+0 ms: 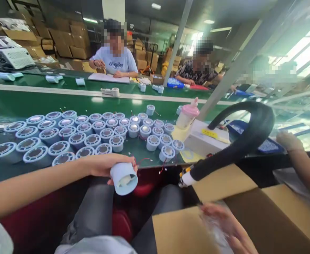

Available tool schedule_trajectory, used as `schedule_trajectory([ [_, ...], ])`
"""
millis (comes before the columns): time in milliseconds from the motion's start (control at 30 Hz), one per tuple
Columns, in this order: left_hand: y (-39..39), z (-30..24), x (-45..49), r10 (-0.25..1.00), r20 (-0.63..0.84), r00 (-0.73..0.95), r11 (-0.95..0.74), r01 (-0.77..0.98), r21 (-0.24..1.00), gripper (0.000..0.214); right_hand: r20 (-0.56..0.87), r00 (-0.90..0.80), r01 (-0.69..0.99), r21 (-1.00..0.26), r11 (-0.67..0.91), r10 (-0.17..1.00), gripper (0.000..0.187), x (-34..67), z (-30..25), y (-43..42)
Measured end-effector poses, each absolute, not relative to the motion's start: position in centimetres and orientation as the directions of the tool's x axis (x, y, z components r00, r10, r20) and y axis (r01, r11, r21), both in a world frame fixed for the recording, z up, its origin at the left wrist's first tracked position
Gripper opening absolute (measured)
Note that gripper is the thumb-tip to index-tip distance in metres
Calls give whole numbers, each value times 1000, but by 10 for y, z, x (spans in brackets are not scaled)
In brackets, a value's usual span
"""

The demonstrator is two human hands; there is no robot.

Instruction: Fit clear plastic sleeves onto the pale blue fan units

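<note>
left hand (104, 165): closed around a pale blue round fan housing (123, 178), over the lap
right hand (225, 225): blurred, grip unclear, clear plastic bag (215, 229) at cardboard box (250, 208)

Matt pale-blue plastic housing (123, 178), glossy green table (65, 102), matt brown cardboard box (250, 211).

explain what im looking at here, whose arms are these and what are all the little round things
The one picture comes from a camera worn on a person's head, looking down at their own arms. The left hand holds a pale blue round housing with red wires above the lap. The right hand is blurred over an open cardboard box, touching what looks like clear plastic; what it grips cannot be told. On the green table stand rows of matching round housings, a pink-lidded bottle, and a black hose arching over. Other people sit across the table, and another person's arm shows at right.
</note>
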State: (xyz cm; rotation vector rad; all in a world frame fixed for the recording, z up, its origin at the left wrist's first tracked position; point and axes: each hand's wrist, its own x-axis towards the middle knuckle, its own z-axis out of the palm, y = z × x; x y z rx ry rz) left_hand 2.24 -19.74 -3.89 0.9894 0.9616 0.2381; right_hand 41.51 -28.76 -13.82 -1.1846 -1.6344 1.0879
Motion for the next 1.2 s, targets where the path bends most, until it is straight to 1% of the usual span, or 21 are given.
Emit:
schedule_trajectory([
  [33, -208, -50, 30, 499, -602, 623, 583, 273, 765, 38, 227, -349, 293, -895, 336, 909, 51, 391, -127, -290],
  [67, -215, -59, 38, 438, -609, 662, 580, 309, 754, 37, 261, -457, 386, -803, 454, 851, 49, 366, -116, -290],
  [133, -223, -72, 52, 366, -585, 723, 500, 378, 779, 34, 312, -561, 553, -548, 628, 767, 43, 319, -100, -285],
  [167, -225, -76, 58, 350, -571, 742, 425, 418, 803, 33, 324, -574, 619, -429, 658, 752, 45, 300, -97, -282],
  [200, -226, -78, 63, 342, -558, 756, 325, 462, 825, 32, 309, -576, 675, -343, 653, 757, 48, 287, -95, -278],
  [233, -227, -78, 66, 345, -543, 766, 202, 504, 840, 31, 286, -579, 711, -281, 644, 764, 49, 278, -95, -276],
  [267, -227, -77, 68, 362, -521, 773, 67, 536, 842, 28, 253, -585, 728, -257, 636, 771, 48, 274, -96, -275],
  [333, -228, -74, 70, 422, -442, 792, -168, 547, 820, 25, 194, -605, 711, -305, 634, 772, 38, 275, -98, -275],
  [367, -228, -74, 69, 452, -392, 801, -243, 534, 810, 24, 191, -606, 692, -352, 630, 772, 32, 278, -99, -277],
  [400, -228, -74, 69, 473, -360, 804, -278, 524, 805, 24, 204, -592, 679, -395, 619, 780, 29, 281, -99, -278],
  [467, -229, -76, 69, 489, -372, 789, -251, 536, 806, 25, 244, -554, 680, -419, 602, 796, 35, 286, -100, -281],
  [567, -228, -84, 70, 464, -440, 769, -181, 569, 803, 27, 216, -584, 706, -340, 621, 782, 51, 286, -104, -283],
  [633, -229, -88, 71, 459, -416, 785, -210, 551, 807, 27, 152, -608, 713, -327, 620, 779, 48, 282, -109, -282],
  [700, -231, -90, 72, 467, -360, 808, -271, 518, 811, 26, 112, -609, 713, -358, 603, 785, 36, 280, -114, -281],
  [767, -234, -90, 71, 513, -309, 801, -324, 514, 794, 25, 73, -609, 691, -441, 573, 790, 26, 280, -117, -281],
  [800, -236, -89, 71, 556, -291, 778, -337, 532, 777, 24, 49, -606, 666, -513, 541, 794, 21, 280, -117, -281],
  [867, -240, -89, 70, 666, -243, 705, -334, 573, 749, 22, 2, -572, 597, -684, 419, 820, 12, 282, -114, -283],
  [933, -244, -90, 70, 750, -163, 641, -315, 563, 764, 26, -27, -501, 520, -809, 276, 865, 10, 282, -110, -285],
  [1000, -247, -95, 70, 785, -83, 614, -306, 500, 810, 43, -35, -412, 466, -867, 177, 911, 14, 281, -106, -286],
  [1067, -249, -101, 71, 799, -37, 600, -298, 450, 842, 59, -37, -344, 435, -892, 125, 938, 22, 280, -104, -287],
  [1200, -248, -119, 69, 792, 25, 610, -342, 409, 846, 66, -51, -273, 387, -920, 61, 961, 30, 279, -104, -286],
])
